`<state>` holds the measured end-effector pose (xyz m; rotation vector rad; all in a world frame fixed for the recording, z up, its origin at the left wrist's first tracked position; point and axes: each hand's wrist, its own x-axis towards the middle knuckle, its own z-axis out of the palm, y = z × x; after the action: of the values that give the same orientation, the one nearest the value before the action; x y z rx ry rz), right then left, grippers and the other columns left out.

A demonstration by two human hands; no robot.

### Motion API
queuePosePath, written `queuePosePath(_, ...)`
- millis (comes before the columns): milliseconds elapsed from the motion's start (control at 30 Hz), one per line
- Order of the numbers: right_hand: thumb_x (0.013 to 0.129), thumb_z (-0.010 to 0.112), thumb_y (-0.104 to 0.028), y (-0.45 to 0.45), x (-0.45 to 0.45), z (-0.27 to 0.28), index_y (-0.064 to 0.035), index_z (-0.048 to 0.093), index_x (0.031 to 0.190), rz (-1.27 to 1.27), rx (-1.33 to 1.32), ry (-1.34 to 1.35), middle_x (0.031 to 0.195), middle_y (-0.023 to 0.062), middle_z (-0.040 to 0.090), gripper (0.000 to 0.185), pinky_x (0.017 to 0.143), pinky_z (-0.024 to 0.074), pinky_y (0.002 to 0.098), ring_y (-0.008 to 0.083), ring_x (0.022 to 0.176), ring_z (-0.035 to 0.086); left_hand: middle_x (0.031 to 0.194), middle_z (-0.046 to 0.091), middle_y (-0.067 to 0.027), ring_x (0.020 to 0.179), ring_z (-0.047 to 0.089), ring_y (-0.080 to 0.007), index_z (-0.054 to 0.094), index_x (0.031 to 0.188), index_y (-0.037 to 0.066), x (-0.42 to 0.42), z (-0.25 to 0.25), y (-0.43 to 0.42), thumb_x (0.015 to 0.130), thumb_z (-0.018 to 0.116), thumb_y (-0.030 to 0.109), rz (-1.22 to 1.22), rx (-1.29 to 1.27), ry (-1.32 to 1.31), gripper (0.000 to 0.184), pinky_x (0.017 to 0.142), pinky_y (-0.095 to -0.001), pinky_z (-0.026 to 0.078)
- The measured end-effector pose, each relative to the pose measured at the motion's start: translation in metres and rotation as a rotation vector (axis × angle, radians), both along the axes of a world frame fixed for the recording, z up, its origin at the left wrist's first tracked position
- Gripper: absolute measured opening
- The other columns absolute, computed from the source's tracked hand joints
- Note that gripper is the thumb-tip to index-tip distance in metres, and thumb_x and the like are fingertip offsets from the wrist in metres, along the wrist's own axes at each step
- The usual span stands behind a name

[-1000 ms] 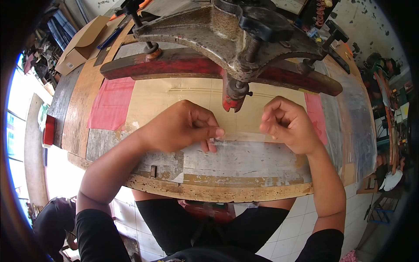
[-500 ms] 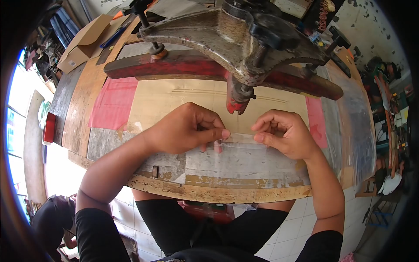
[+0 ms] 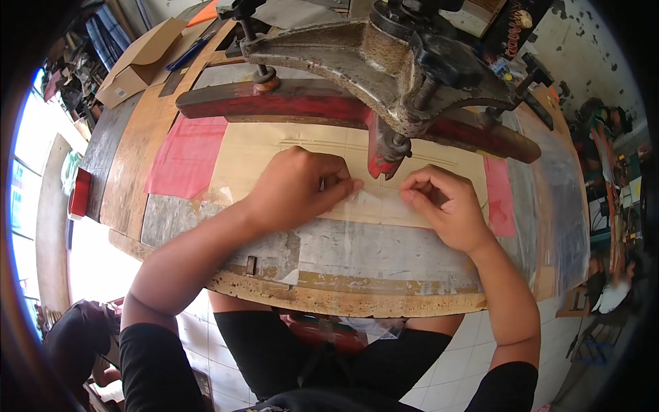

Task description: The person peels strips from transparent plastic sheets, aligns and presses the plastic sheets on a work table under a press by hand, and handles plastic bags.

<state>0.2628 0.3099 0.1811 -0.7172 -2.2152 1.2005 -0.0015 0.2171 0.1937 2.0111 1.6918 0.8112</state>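
My left hand (image 3: 302,189) is closed, thumb and fingertips pinching one side of a thin, clear plastic film (image 3: 379,203). My right hand (image 3: 447,204) pinches the film's other side, so it spans the gap between both hands. The film is see-through and blurred, so its outline is hard to make out. It hangs over the front edge of a tan sheet (image 3: 254,147) lying on the worktable. Just beyond my fingertips, the red notched metal foot (image 3: 383,163) of a heavy machine points down.
A cast-metal machine arm (image 3: 329,51) with black knobs carries a long red bar (image 3: 274,106) across the table. Pink sheets (image 3: 185,154) lie at both sides. A cardboard box (image 3: 137,65) stands back left, clear plastic sheeting (image 3: 559,226) lies right. Another person (image 3: 82,343) is at lower left.
Both hands have lifted the clear film away from me, from over the grey tabletop to over the tan sheet. The view has shifted slightly.
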Motion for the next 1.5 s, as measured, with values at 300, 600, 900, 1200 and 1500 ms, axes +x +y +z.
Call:
queuePosePath(300,0.096,0.071,-0.003,-0.007,-0.017,0.004,0.0002,0.068,0.100,-0.091,0.242,-0.044,0.091,0.0074,0.067,0.006,0.066,0.0529,0.0298,0.0154,0.074,0.065,0.076,0.072,-0.0059,0.061,0.070,-0.0263,0.074,0.087,0.009,0.008,-0.018,0.002,0.088,0.076,0.023,0.106,0.193,0.134,0.014,0.060,-0.0398,0.056)
queuePosePath(600,0.078,0.072,0.007,-0.004,-0.022,-0.001,-0.0015,0.071,0.091,-0.031,0.657,-0.049,0.097,0.0082,0.066,0.016,0.085,0.0535,0.0404,0.0301,0.095,0.065,0.104,0.063,-0.0051,0.104,0.060,-0.0232,0.071,0.097,0.006,0.017,-0.013,-0.004,0.082,0.063,0.011,-0.166,0.426,0.462,0.018,0.089,-0.0343,0.052)
queuePosePath(900,0.080,0.071,0.001,-0.029,-0.018,0.007,0.0015,0.072,0.107,-0.012,0.813,-0.205,0.110,0.0088,0.069,0.027,0.090,0.0521,0.0382,0.0267,0.104,0.066,0.119,0.059,-0.0172,0.112,0.060,-0.0277,0.061,0.126,-0.012,0.030,-0.006,-0.036,0.084,0.062,0.009,-0.210,0.307,0.620,0.047,0.097,-0.0374,0.053)
queuePosePath(1200,0.091,0.071,-0.016,-0.043,-0.016,0.008,0.0091,0.068,0.118,-0.009,0.806,-0.297,0.126,0.0200,0.068,0.037,0.099,0.0532,0.0428,0.0323,0.117,0.064,0.140,0.053,-0.0289,0.135,0.050,-0.0410,0.053,0.138,-0.011,0.040,-0.010,-0.050,0.090,0.064,0.032,-0.131,0.243,0.527,0.066,0.116,-0.0476,0.041)
queuePosePath(1500,0.093,0.069,-0.021,-0.043,-0.020,0.011,0.0116,0.060,0.131,-0.046,0.694,-0.356,0.142,0.0233,0.055,0.051,0.107,0.0477,0.0473,0.0391,0.125,0.058,0.141,0.049,-0.0306,0.140,0.044,-0.0437,0.050,0.138,-0.018,0.036,-0.017,-0.034,0.091,0.057,0.039,-0.104,0.241,0.483,0.074,0.120,-0.0499,0.036)
